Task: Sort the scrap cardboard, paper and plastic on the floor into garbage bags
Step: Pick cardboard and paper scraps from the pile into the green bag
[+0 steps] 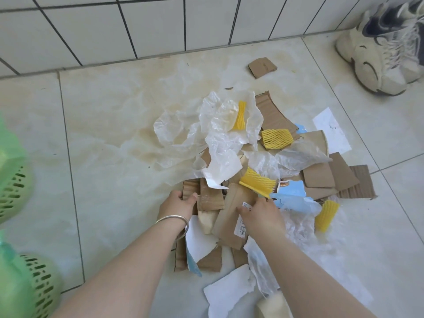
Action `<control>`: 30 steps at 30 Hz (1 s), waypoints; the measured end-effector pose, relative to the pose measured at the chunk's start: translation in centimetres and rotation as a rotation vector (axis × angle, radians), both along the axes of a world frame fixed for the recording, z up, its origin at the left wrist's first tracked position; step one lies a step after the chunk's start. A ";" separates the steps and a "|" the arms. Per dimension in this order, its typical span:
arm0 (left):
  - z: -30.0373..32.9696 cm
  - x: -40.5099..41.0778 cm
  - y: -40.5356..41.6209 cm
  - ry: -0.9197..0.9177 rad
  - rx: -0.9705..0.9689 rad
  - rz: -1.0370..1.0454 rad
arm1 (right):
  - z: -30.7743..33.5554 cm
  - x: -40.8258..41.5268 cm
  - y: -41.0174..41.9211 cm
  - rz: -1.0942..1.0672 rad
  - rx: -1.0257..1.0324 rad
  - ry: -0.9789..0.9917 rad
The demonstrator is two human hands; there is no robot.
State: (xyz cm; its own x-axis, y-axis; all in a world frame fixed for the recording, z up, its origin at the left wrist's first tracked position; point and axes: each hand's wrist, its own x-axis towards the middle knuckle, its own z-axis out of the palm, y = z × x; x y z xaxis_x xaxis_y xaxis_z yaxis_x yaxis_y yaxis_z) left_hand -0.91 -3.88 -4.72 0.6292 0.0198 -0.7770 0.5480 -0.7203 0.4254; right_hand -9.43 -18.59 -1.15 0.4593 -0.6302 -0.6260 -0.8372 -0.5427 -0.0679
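Note:
A heap of scrap lies on the pale floor tiles: brown cardboard pieces (pixel 319 177), crumpled clear plastic (pixel 220 125), white paper (pixel 227 292), light blue card (pixel 291 189) and yellow foam netting (pixel 276 138). My left hand (pixel 177 204), with a silver bangle on the wrist, grips a small corrugated cardboard piece (pixel 190 187) at the heap's near left edge. My right hand (pixel 260 213) rests on a long brown cardboard strip (pixel 231 219) with a barcode label, fingers curled over its right side.
Two green perforated baskets lined with green bags sit at the left edge, one above (pixel 12 191) and one below (pixel 39 288). A lone cardboard scrap (pixel 261 67) lies near the tiled wall. White sneakers (pixel 385 47) stand at the top right.

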 end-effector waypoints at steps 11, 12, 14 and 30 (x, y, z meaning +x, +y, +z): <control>1.1 -0.3 -0.3 0.146 -0.211 0.140 | -1.6 0.6 0.6 -0.322 0.263 -0.049; 1.0 -0.2 -0.1 0.154 -0.220 0.148 | -1.6 0.6 0.6 -0.368 0.274 -0.115; 0.8 0.0 0.1 0.140 -0.232 0.145 | -1.6 0.5 0.5 -0.511 0.327 -0.264; 3.1 0.2 1.4 -0.158 -0.088 0.006 | 0.3 1.6 0.9 -1.008 1.004 -0.542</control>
